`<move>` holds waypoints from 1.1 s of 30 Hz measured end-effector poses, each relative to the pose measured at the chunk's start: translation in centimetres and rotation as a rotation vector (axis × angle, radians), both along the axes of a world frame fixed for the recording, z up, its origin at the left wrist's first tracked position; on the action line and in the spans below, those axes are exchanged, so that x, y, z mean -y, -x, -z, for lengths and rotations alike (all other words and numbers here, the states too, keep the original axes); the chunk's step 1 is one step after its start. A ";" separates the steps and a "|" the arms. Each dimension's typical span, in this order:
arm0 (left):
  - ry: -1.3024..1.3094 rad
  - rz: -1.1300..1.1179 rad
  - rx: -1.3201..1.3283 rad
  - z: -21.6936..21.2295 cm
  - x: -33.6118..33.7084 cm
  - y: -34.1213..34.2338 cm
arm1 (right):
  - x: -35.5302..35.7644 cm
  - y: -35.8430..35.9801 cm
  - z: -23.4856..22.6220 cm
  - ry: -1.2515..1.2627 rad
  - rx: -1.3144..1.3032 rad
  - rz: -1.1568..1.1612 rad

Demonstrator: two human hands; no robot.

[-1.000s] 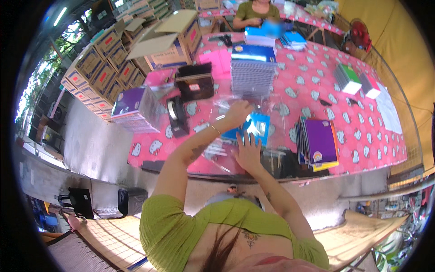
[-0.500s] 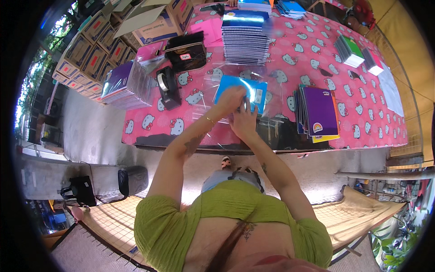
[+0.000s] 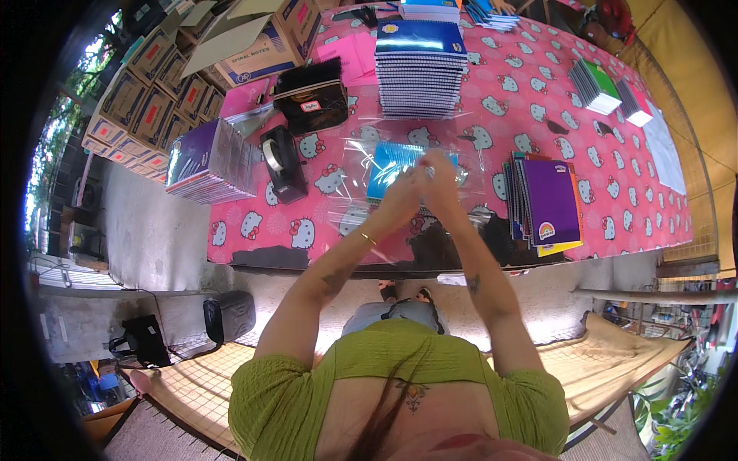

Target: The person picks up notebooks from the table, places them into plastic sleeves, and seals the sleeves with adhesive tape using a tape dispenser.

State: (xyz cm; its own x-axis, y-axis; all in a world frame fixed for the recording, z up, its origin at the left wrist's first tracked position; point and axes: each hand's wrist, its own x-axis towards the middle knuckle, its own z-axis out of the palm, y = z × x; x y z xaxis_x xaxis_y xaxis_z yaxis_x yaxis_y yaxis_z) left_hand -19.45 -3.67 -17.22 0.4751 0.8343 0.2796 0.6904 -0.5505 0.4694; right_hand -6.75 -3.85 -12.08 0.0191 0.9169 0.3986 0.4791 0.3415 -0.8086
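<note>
A blue spiral notebook (image 3: 390,167) lies on a sheet of clear plastic film (image 3: 355,165) in front of me, with glare across it. Over its right part my two hands meet. My left hand (image 3: 401,197) has its fingers drawn together at the notebook's middle. Against it, my right hand (image 3: 440,183) is curled, slightly blurred, and covers the notebook's right side. Whatever is between the fingertips is too small to make out. To the left stands a black tape dispenser (image 3: 284,170) with a pale roll.
Behind the notebook rises a tall stack of spiral notebooks (image 3: 420,77). Purple-covered notebooks (image 3: 550,201) lie right, and a film-wrapped stack (image 3: 209,160) stands left. A dark box (image 3: 311,104) and cardboard cartons (image 3: 265,46) are farther back. Green notebooks (image 3: 596,86) lie far right on the pink tablecloth (image 3: 492,134).
My right hand has lifted from flat, spread fingers to a curled pose beside my left hand. The left hand has drawn back toward me. The whole view has shifted slightly.
</note>
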 end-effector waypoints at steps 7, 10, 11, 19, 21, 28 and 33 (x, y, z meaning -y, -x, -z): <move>-0.279 -0.012 -0.241 1.7 -0.1 -1.1 | -10.3 -4.7 -2.2 -0.114 1.215 0.403; -0.205 0.045 -0.164 1.6 -0.2 -0.9 | -5.2 -3.9 1.2 -0.347 0.923 -0.225; -0.186 0.059 -0.141 1.4 -0.4 -0.8 | -4.3 -6.3 2.2 -0.039 0.835 -0.240; -0.118 0.042 -0.051 0.1 -0.3 -0.2 | 4.3 -2.8 -0.2 -0.083 0.970 -0.095; 0.140 0.040 0.024 -1.3 -1.2 -0.5 | 3.9 -3.0 1.0 0.034 0.975 -0.108; -0.464 0.083 -0.249 -1.3 0.8 6.9 | 4.0 -2.8 2.2 -0.040 1.072 -0.106; -0.246 -0.637 -0.056 -1.4 2.0 18.4 | 4.1 -3.3 2.1 -0.048 1.020 -0.139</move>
State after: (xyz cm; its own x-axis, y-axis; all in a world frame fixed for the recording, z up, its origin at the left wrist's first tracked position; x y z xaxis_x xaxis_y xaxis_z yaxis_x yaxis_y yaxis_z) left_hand -37.88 -5.71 -15.82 -0.0684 0.8712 0.4862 0.9346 -0.1145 0.3366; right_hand -3.44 -7.91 -14.22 -0.4539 0.8678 0.2023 0.8837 0.4675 -0.0231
